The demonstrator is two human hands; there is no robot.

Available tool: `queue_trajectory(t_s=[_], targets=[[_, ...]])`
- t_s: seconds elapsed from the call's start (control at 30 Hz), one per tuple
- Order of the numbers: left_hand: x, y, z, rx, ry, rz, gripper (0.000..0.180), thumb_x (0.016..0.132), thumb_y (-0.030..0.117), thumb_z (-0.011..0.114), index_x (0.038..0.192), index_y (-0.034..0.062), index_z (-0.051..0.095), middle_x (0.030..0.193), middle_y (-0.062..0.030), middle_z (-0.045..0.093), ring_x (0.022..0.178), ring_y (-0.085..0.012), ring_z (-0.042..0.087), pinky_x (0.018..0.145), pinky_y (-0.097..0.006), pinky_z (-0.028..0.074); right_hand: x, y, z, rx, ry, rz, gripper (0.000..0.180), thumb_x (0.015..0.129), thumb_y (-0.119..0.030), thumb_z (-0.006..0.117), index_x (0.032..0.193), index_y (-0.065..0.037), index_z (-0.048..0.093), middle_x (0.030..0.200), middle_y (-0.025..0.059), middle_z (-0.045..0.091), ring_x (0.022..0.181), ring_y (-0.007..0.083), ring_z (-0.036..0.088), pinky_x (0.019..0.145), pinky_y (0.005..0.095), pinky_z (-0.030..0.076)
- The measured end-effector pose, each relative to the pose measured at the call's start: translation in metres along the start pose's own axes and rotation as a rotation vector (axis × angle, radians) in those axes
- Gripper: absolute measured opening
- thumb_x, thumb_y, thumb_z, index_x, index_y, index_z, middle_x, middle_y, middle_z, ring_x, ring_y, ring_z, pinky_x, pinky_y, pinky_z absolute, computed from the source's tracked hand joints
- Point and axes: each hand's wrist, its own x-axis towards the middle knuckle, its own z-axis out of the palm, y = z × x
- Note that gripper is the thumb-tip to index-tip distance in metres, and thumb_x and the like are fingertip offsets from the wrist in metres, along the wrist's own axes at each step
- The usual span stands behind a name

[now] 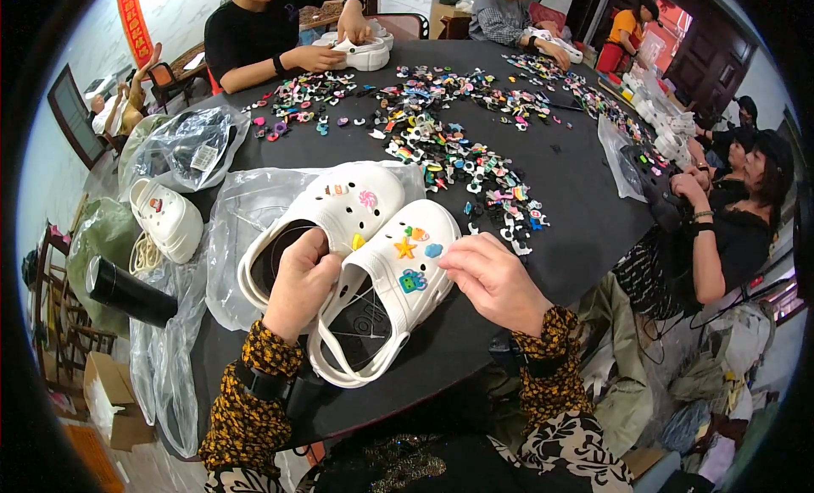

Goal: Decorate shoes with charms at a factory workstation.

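A pair of white clogs lies before me: the left clog (326,209) tilts outward, and the right clog (428,277) overlaps its side. My left hand (301,281) is closed on the clogs' adjoining edges; its fingertips are partly hidden. My right hand (496,281) pinches at a blue cloud charm (433,250) on the right clog's upper. Beside it sit an orange starfish charm (405,249), a carrot-like charm (417,233) and a teal charm (413,281). The left clog bears a pink swirl charm (368,199) and a yellow charm (358,241).
Heaps of colourful shoe charms (458,154) spread across the black table (585,230). Plastic bags (237,230), another white clog (167,222) and a black tumbler (131,291) lie at left. Co-workers sit around the far and right edges, one handling a white shoe (366,52).
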Motion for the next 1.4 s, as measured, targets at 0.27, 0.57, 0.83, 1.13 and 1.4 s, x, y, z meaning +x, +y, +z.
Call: queue_trajectory(t_s=[0.27,0.57,0.83,1.13,1.4], targets=[[-0.001,0.015,-0.006,-0.2,0.013,-0.011,0.034,0.081,-0.002,0.049,0.112,-0.0107,0.06,0.103,-0.0096,0.067,0.09,-0.0116,0.062,0.083,-0.024,0.048,0.001,-0.003,-0.001,-0.018,0.008,-0.025,0.018,0.077,0.002,0.064,0.096,-0.001,0.065,0.098,0.0108,0.059,0.091,0.0282,0.057,0.081,0.0367,0.048],[-0.003,0.019,-0.013,-0.377,0.033,0.032,0.037,0.08,-0.003,0.048,0.115,-0.0091,0.059,0.109,-0.0102,0.066,0.097,-0.014,0.062,0.089,-0.026,0.047,0.009,-0.014,-0.003,-0.034,0.009,-0.057,0.02,0.077,0.001,0.065,0.097,-0.001,0.063,0.097,0.0114,0.059,0.091,0.0286,0.057,0.08,0.0371,0.048],[-0.012,0.023,-0.006,-0.379,-0.015,0.129,0.035,0.083,-0.002,0.052,0.118,-0.0086,0.058,0.111,-0.0119,0.066,0.1,-0.0154,0.063,0.09,-0.028,0.047,0.03,-0.025,-0.007,-0.072,0.067,-0.088,0.021,0.08,0.003,0.063,0.101,-0.001,0.064,0.099,0.0111,0.06,0.089,0.0269,0.058,0.077,0.0347,0.048],[-0.013,0.023,-0.003,-0.401,-0.024,0.129,0.036,0.082,-0.004,0.05,0.117,-0.0088,0.057,0.111,-0.0115,0.066,0.1,-0.0151,0.063,0.091,-0.027,0.047,0.044,-0.03,-0.022,-0.101,0.14,-0.107,0.018,0.081,0.002,0.064,0.099,0.0,0.065,0.097,0.0116,0.061,0.088,0.0261,0.058,0.076,0.0327,0.048],[-0.014,0.022,-0.005,-0.379,-0.021,0.143,0.035,0.083,-0.004,0.051,0.118,-0.0079,0.058,0.11,-0.0101,0.066,0.098,-0.0137,0.062,0.089,-0.027,0.047,0.04,-0.025,-0.029,-0.118,0.198,-0.096,0.018,0.08,-0.001,0.065,0.098,0.0,0.065,0.098,0.0117,0.061,0.092,0.0289,0.058,0.08,0.0373,0.048]])
